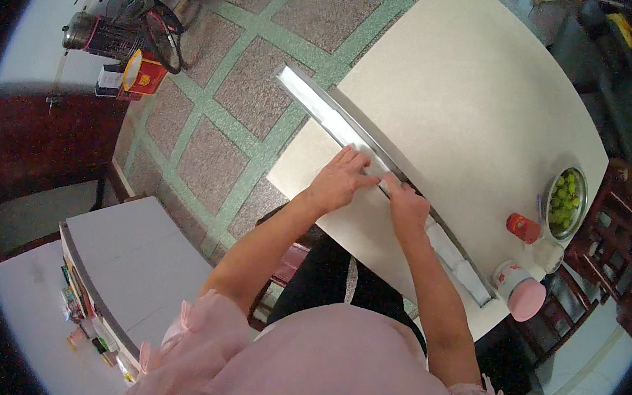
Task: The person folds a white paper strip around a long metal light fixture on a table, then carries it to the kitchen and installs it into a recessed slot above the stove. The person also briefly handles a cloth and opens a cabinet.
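Observation:
A long, narrow silver-grey channel (488,294) with a loose white lining (323,113) inside lies diagonally across the table, its far left end jutting past the table edge. My left hand (341,183) is closed over the channel's near edge around its middle, fingers bent onto the lining and thumb stretched toward the other hand. Just to the right, my right hand (406,208) is curled at the same edge, thumb forward; its fingertips are mostly hidden. Right of that hand, the white lining looks wrinkled or folded.
The cream table (472,98) stretches ahead. On its right are a metal bowl of green fruit (566,201), a red can (523,228) and a pink-lidded jar (525,299). Wooden chairs (555,313) stand beyond it. A grey-topped cabinet (133,261) is at left, a bicycle (164,37) farther off.

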Motion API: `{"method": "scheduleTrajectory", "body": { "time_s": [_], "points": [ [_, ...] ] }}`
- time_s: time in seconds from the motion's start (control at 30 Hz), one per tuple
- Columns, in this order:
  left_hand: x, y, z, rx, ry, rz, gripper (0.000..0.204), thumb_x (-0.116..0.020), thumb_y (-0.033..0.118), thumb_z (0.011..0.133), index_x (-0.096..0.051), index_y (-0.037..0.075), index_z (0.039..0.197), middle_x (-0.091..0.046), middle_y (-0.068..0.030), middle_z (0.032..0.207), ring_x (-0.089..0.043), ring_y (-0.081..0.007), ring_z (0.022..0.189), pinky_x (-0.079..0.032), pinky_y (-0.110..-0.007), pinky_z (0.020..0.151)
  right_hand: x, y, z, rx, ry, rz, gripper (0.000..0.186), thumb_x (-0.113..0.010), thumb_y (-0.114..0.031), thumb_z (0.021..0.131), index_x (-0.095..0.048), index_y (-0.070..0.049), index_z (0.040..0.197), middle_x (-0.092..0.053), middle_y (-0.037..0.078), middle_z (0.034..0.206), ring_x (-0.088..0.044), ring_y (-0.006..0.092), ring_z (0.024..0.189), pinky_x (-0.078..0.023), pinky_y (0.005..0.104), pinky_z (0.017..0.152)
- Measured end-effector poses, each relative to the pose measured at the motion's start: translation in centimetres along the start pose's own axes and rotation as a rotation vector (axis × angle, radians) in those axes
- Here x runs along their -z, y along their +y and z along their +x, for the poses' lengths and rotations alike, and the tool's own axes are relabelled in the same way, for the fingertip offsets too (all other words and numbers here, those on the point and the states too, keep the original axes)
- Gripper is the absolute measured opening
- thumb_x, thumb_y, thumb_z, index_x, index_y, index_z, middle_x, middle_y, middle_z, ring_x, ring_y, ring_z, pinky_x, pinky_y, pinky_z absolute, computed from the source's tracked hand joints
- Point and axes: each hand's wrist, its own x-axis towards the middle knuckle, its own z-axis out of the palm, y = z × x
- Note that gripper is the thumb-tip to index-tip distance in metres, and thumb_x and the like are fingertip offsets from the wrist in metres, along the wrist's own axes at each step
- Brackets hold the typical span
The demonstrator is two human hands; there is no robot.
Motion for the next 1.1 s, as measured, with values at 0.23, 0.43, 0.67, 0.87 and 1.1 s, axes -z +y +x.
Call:
{"method": "scheduleTrajectory", "body": {
  "time_s": [0.23, 0.43, 0.67, 0.87, 1.1],
  "points": [
    [-0.4, 0.2, 0.1, -0.014, 0.065, 0.026, 0.042, -0.057, 0.0, 0.068, -0.065, 0.019, 0.105, -0.049, -0.0101, 0.109, -0.046, -0.0317, 0.109, -0.032, -0.044, 0.105, -0.5, 0.0, -0.8, -0.101, 0.024, 0.086, 0.017, -0.054, -0.013, 0.08, -0.057, -0.018, 0.096, -0.06, 0.005, 0.074, -0.062, 0.0258, 0.066, -0.048, 0.0375, 0.054],
    [-0.1, 0.2, 0.3, -0.021, -0.01, 0.053, 0.044, -0.056, 0.002, 0.072, -0.063, 0.021, 0.11, -0.048, -0.0119, 0.112, -0.041, -0.0317, 0.117, -0.028, -0.045, 0.107, -1.2, 0.3, -1.4, -0.116, 0.124, 0.216, 0.015, -0.056, -0.014, 0.079, -0.059, -0.019, 0.092, -0.062, 0.002, 0.079, -0.063, 0.0224, 0.067, -0.049, 0.034, 0.052],
    [0.6, -0.3, 0.6, -0.058, -0.088, 0.066, 0.045, -0.057, 0.002, 0.073, -0.062, 0.021, 0.114, -0.049, -0.0118, 0.116, -0.041, -0.0308, 0.118, -0.028, -0.045, 0.107, 0.0, -1.8, 0.3, -0.151, 0.157, 0.146, 0.013, -0.06, -0.01, 0.075, -0.06, -0.019, 0.085, -0.058, 0.0, 0.073, -0.059, 0.0204, 0.059, -0.046, 0.032, 0.047],
    [0.2, -0.5, 0.5, -0.066, 0.024, 0.012, 0.046, -0.054, -0.001, 0.072, -0.058, 0.016, 0.114, -0.049, -0.0113, 0.109, -0.043, -0.0301, 0.113, -0.029, -0.046, 0.105, -0.4, -2.0, 0.3, -0.145, 0.214, 0.188, 0.021, -0.062, -0.01, 0.075, -0.061, -0.02, 0.093, -0.058, 0.001, 0.077, -0.059, 0.0211, 0.059, -0.047, 0.0333, 0.048],
    [1.5, 0.8, 0.9, -0.162, -0.083, 0.147, 0.055, -0.056, -0.001, 0.072, -0.053, 0.02, 0.123, -0.048, -0.011, 0.113, -0.043, -0.0307, 0.113, -0.029, -0.049, 0.104, 3.6, -3.2, -3.8, -0.253, 0.219, 0.408, 0.019, -0.064, -0.014, 0.078, -0.06, -0.012, 0.096, -0.057, 0.006, 0.086, -0.06, 0.0233, 0.072, -0.049, 0.036, 0.059]
  ]
}}
